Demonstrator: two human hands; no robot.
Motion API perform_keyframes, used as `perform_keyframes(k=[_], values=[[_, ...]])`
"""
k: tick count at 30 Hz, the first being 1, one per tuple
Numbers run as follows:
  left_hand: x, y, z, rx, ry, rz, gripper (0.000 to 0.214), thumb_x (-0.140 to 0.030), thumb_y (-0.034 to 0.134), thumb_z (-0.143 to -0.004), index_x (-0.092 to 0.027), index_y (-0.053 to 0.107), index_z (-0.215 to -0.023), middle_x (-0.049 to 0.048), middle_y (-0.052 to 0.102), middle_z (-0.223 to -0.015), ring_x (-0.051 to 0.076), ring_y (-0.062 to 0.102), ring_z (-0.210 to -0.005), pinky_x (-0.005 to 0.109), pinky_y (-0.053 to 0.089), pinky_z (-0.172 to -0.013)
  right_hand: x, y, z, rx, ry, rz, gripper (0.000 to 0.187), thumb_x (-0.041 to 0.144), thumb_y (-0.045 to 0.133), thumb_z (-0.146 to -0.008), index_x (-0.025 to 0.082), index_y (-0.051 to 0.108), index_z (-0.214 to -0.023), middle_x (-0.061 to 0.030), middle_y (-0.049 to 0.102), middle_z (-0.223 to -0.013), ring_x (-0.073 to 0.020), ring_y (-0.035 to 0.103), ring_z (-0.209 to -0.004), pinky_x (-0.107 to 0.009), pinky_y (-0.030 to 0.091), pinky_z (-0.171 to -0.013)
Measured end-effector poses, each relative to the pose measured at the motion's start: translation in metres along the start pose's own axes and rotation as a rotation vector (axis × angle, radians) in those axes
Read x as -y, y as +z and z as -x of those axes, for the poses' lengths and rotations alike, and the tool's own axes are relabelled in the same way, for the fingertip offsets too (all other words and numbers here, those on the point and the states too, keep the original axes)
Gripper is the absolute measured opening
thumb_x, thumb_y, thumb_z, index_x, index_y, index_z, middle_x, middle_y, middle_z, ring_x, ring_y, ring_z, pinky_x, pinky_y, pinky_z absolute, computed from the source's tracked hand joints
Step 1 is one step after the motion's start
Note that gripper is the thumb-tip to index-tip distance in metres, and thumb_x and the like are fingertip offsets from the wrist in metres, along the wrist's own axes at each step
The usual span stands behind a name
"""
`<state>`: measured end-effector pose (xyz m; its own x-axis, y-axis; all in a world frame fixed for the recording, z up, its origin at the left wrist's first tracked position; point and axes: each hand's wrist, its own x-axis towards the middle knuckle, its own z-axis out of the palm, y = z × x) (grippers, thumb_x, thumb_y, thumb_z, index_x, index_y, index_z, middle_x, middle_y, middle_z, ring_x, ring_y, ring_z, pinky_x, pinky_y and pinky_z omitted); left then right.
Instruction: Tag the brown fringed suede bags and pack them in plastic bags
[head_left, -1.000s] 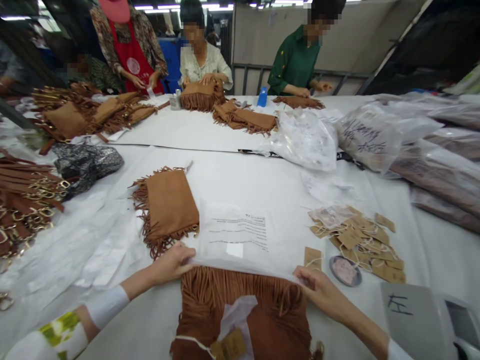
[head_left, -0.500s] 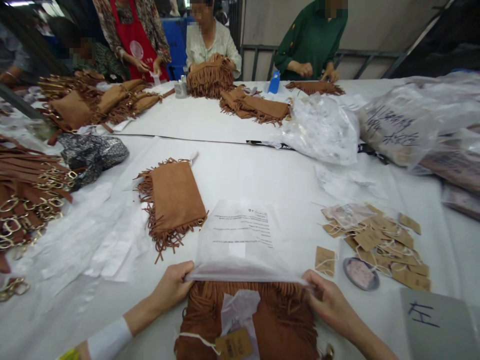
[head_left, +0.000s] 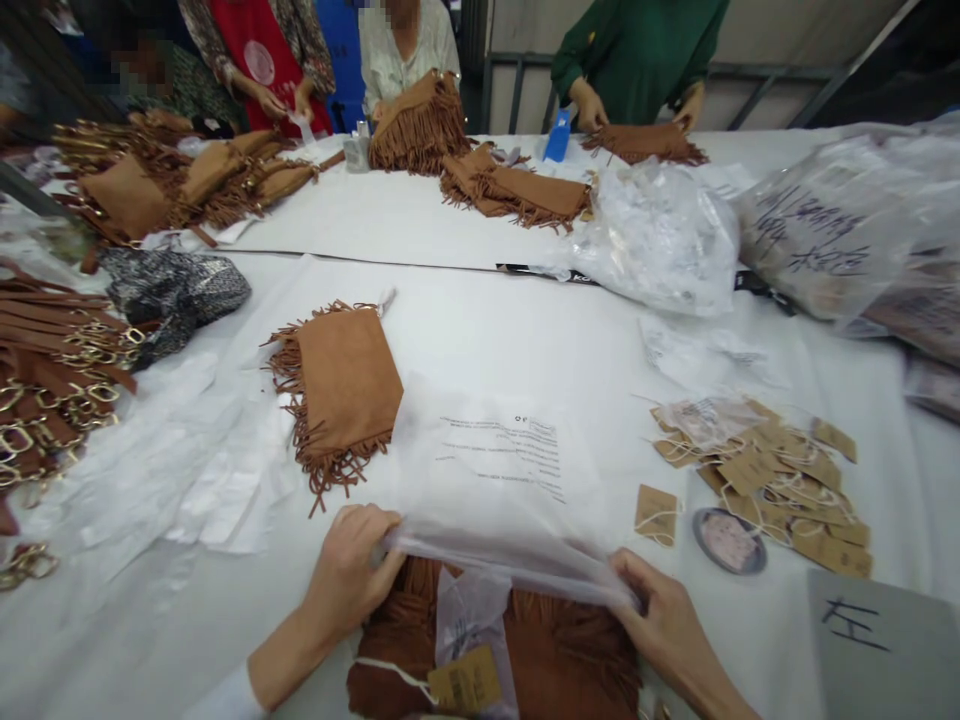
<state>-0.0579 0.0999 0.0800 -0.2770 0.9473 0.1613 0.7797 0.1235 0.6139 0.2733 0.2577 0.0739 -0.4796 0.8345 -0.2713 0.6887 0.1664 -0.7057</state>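
Both my hands grip the open mouth of a translucent plastic bag [head_left: 495,480] with printed text. My left hand [head_left: 352,560] pinches its left corner, and my right hand [head_left: 652,610] pinches the right one. Directly below the bag's mouth lies a brown fringed suede bag [head_left: 577,650], its far edge under the plastic. On top of it are a crumpled white tissue strip [head_left: 472,610] and a tan hang tag [head_left: 465,680] on a white string. Another brown fringed pouch [head_left: 349,385] rests just beyond my left hand.
A pile of tan tags [head_left: 780,480], a round dish [head_left: 729,540] and a grey marked board [head_left: 885,640] sit at right. White plastic sleeves [head_left: 180,460] and brown straps with gold rings [head_left: 60,370] cover the left. Co-workers handle fringed bags across the table.
The plastic bag's mouth has come nearer to me and now overlaps more of the fringed bag. Its right side has dipped, and my left hand has turned with knuckles up.
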Motion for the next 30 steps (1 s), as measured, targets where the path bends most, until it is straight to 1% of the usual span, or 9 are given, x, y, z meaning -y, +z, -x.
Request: perform_keyframes(k=[3, 7, 10, 14, 15, 19, 24, 28, 30], values=[[-0.013, 0.004, -0.019, 0.006, -0.034, 0.064, 0.014, -0.028, 0.053, -0.089, -0.020, 0.058, -0.099, 0.0026, 0.061, -0.083, 0.018, 0.054, -0.078, 0.030, 0.042, -0.074, 0.011, -0.003, -0.002, 0.002, -0.002, 0.064, 0.039, 0.055, 0.047, -0.080, 0.021, 0.047, -0.060, 0.0042, 0.045, -0.052, -0.0136, 0.045, -0.052, -0.025, 0.036, -0.051], [-0.033, 0.001, -0.034, 0.117, -0.290, 0.295, 0.018, -0.034, 0.050, -0.091, -0.020, 0.052, -0.079, -0.0034, 0.051, -0.066, 0.013, 0.048, -0.062, 0.025, 0.040, -0.061, 0.017, -0.004, 0.001, 0.008, -0.044, 0.139, 0.044, 0.057, 0.043, -0.085, 0.021, 0.050, -0.062, 0.0042, 0.046, -0.051, -0.0135, 0.046, -0.050, -0.025, 0.036, -0.050], [-0.039, -0.006, -0.024, 0.100, -0.232, 0.268, 0.027, -0.033, 0.054, -0.090, -0.020, 0.043, -0.068, -0.0054, 0.043, -0.060, 0.011, 0.043, -0.056, 0.023, 0.036, -0.055, 0.008, -0.002, 0.008, -0.020, -0.136, 0.185, 0.039, 0.052, 0.046, -0.087, 0.021, 0.049, -0.063, 0.0042, 0.048, -0.051, -0.0127, 0.048, -0.049, -0.024, 0.036, -0.049], [-0.014, -0.012, 0.015, 0.019, 0.238, 0.063, 0.022, -0.017, 0.058, -0.086, -0.020, 0.048, -0.067, -0.0041, 0.044, -0.059, 0.012, 0.041, -0.057, 0.025, 0.034, -0.056, -0.017, 0.004, 0.024, -0.137, -0.415, 0.229, 0.029, 0.036, 0.051, -0.087, 0.022, 0.043, -0.062, 0.0042, 0.048, -0.053, -0.0110, 0.046, -0.047, -0.023, 0.036, -0.048], [-0.003, -0.013, 0.025, 0.035, 0.291, 0.011, 0.018, -0.013, 0.054, -0.087, -0.020, 0.052, -0.071, -0.0029, 0.047, -0.061, 0.012, 0.043, -0.059, 0.025, 0.036, -0.058, -0.022, 0.005, 0.028, -0.145, -0.468, 0.228, 0.025, 0.031, 0.050, -0.087, 0.022, 0.044, -0.064, 0.0040, 0.048, -0.055, -0.0110, 0.046, -0.048, -0.023, 0.037, -0.048], [0.037, -0.013, 0.039, 0.109, 0.171, -0.025, 0.019, -0.009, 0.042, -0.090, -0.020, 0.057, -0.087, 0.0031, 0.060, -0.082, 0.014, 0.058, -0.080, 0.024, 0.047, -0.073, -0.028, 0.003, 0.034, -0.059, -0.465, 0.161, 0.009, 0.020, 0.045, -0.087, 0.022, 0.051, -0.079, 0.0006, 0.056, -0.068, -0.0128, 0.053, -0.059, -0.023, 0.043, -0.056], [0.056, -0.016, 0.024, 0.238, 0.122, 0.055, 0.009, -0.022, 0.048, -0.092, -0.022, 0.057, -0.094, 0.0036, 0.065, -0.093, 0.016, 0.060, -0.091, 0.027, 0.049, -0.082, -0.014, -0.019, 0.028, 0.195, -0.307, 0.088, 0.009, 0.015, 0.044, -0.080, 0.021, 0.050, -0.081, 0.0001, 0.058, -0.073, -0.0138, 0.053, -0.065, -0.025, 0.045, -0.062], [0.061, -0.024, 0.036, 0.470, 0.180, 0.120, 0.010, -0.021, 0.044, -0.093, -0.022, 0.053, -0.089, 0.0029, 0.061, -0.087, 0.017, 0.058, -0.086, 0.028, 0.048, -0.080, -0.010, -0.030, 0.046, 0.334, -0.305, 0.118, 0.034, 0.006, 0.044, -0.062, 0.021, 0.053, -0.091, -0.0033, 0.060, -0.087, -0.0172, 0.057, -0.078, -0.030, 0.049, -0.072], [0.063, -0.027, 0.053, 0.531, 0.211, 0.136, 0.012, -0.018, 0.042, -0.093, -0.023, 0.052, -0.088, 0.0024, 0.060, -0.083, 0.017, 0.057, -0.080, 0.028, 0.048, -0.076, -0.010, -0.030, 0.061, 0.379, -0.338, 0.139, 0.040, 0.005, 0.044, -0.062, 0.020, 0.054, -0.097, -0.0056, 0.061, -0.092, -0.0185, 0.059, -0.084, -0.031, 0.051, -0.076]])
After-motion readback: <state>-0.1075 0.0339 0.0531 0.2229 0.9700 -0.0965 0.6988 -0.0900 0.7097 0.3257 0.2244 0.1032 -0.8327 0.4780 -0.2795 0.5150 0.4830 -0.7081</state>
